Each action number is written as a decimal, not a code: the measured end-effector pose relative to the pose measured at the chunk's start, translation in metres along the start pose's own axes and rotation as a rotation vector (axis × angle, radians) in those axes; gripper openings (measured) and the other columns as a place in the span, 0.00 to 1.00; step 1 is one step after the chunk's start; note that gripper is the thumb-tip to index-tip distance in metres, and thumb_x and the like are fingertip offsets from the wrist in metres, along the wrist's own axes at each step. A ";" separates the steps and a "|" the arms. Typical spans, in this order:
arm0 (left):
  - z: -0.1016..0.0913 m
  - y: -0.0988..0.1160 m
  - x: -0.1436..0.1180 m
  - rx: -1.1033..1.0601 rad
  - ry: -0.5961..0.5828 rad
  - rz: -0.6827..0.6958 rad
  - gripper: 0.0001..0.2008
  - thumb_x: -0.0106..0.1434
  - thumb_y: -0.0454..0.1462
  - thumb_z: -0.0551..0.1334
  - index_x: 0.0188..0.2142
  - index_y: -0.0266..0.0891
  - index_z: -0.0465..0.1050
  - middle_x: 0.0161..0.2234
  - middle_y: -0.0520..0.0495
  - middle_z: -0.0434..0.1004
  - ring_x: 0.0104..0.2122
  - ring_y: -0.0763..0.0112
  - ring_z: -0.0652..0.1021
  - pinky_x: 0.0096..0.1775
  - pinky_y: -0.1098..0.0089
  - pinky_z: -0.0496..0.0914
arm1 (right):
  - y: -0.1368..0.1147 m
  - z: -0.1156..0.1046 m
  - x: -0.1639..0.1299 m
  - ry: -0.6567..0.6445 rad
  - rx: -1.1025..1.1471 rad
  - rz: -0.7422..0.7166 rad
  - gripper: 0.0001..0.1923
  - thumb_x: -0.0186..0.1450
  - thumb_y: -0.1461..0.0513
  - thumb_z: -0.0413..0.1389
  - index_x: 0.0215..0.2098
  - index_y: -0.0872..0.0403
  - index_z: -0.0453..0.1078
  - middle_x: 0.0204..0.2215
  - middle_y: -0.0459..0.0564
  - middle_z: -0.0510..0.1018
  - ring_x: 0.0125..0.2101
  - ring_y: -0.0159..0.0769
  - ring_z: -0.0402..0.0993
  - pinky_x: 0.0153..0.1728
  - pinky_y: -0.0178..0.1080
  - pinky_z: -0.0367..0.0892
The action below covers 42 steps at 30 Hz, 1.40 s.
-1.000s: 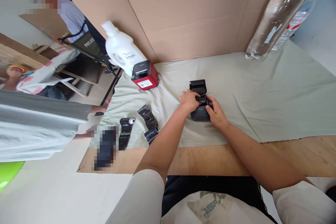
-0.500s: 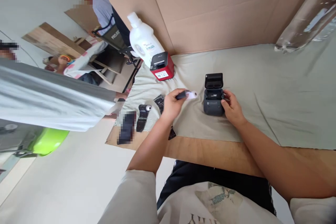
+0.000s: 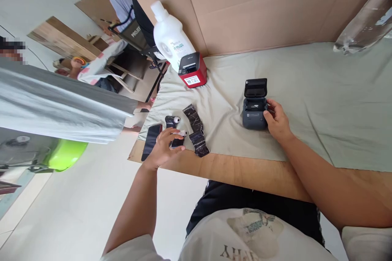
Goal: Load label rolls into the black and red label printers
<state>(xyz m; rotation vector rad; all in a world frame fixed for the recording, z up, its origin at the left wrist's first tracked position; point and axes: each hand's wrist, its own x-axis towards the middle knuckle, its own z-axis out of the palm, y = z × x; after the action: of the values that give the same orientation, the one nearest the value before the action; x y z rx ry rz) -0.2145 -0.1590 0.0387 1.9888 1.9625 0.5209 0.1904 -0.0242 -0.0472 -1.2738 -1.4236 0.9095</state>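
Observation:
On the cloth stands a small dark label printer (image 3: 255, 119), its lid (image 3: 256, 87) raised and its compartment exposed. The fingers and thumb of my right hand (image 3: 278, 122) grip its right side. At the table's left end, my left hand (image 3: 165, 147) is low over a label roll (image 3: 177, 142) with a white core and a black strip. Its thumb and fingers are apart around that roll. Another similar roll (image 3: 170, 121) lies just beyond. A creased black strip (image 3: 196, 124) stretches out to the right of my left hand. A phone (image 3: 151, 142) lies left of this hand.
A red and black printer (image 3: 192, 71) stands at the back left before a white detergent bottle (image 3: 173, 38). Behind is a cardboard panel (image 3: 260, 4); a plastic-wrapped bundle (image 3: 364, 20) is at the far right. Other people are to the left, one at a chair (image 3: 136, 32).
My left hand has moved left and toward me, bringing the roll down among the strips and parting its fingers. My right hand still holds the label printer. The view has shifted slightly.

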 end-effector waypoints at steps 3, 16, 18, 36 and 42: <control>0.008 0.018 0.013 -0.016 0.112 -0.004 0.11 0.60 0.44 0.62 0.40 0.44 0.77 0.46 0.43 0.78 0.53 0.55 0.73 0.58 0.54 0.65 | 0.004 0.001 0.001 0.006 0.016 -0.023 0.27 0.65 0.51 0.54 0.60 0.51 0.62 0.55 0.58 0.73 0.53 0.48 0.73 0.56 0.57 0.69; 0.039 0.137 0.080 -0.513 -0.270 0.203 0.17 0.57 0.41 0.67 0.46 0.42 0.73 0.43 0.44 0.79 0.42 0.64 0.78 0.47 0.63 0.71 | 0.002 0.005 -0.002 0.006 0.045 0.018 0.32 0.60 0.51 0.59 0.60 0.52 0.62 0.56 0.60 0.72 0.51 0.50 0.74 0.53 0.58 0.71; 0.053 0.163 0.106 -0.517 -0.250 0.296 0.15 0.58 0.39 0.66 0.45 0.41 0.72 0.43 0.45 0.79 0.43 0.65 0.78 0.48 0.64 0.70 | 0.000 0.004 -0.003 -0.001 0.023 0.023 0.37 0.56 0.51 0.62 0.61 0.52 0.61 0.55 0.60 0.72 0.51 0.51 0.73 0.53 0.58 0.71; 0.108 0.211 0.176 -0.036 -0.201 0.407 0.13 0.57 0.32 0.64 0.43 0.39 0.77 0.40 0.40 0.79 0.50 0.50 0.73 0.51 0.53 0.68 | -0.008 0.004 -0.005 0.032 -0.041 -0.107 0.41 0.52 0.47 0.64 0.61 0.48 0.61 0.59 0.59 0.67 0.59 0.59 0.64 0.49 0.57 0.72; 0.121 0.204 0.182 -0.031 -0.188 0.401 0.14 0.58 0.33 0.64 0.44 0.43 0.79 0.40 0.41 0.79 0.50 0.50 0.73 0.54 0.50 0.65 | -0.011 0.000 -0.008 0.026 -0.096 -0.158 0.40 0.53 0.48 0.64 0.61 0.48 0.61 0.60 0.58 0.65 0.61 0.58 0.61 0.53 0.60 0.68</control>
<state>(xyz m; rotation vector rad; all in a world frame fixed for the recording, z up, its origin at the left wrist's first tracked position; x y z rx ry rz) 0.0224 0.0235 0.0316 2.3276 1.4429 0.4307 0.1871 -0.0338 -0.0383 -1.2199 -1.5399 0.7237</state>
